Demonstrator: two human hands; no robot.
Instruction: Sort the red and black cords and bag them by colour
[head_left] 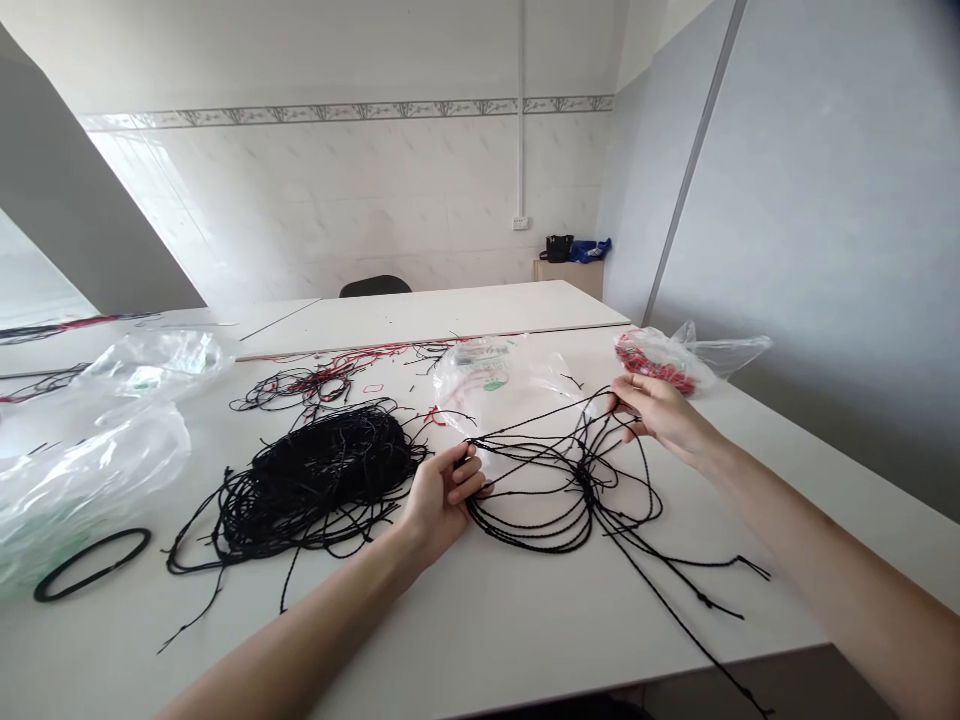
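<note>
Black cords (584, 477): thin, looped, bunched together; knotted ends splayed loose.

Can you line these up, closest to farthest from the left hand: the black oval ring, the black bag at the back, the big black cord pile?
1. Big black cord pile: just left of the left hand.
2. Black oval ring: farther left, past the pile.
3. Black bag: way at the back.

Blk chair (375, 286) behind far tbl (442, 308), blk bag (559, 247) & blue bundle (589, 251) on cabinet (551, 273)
</note>
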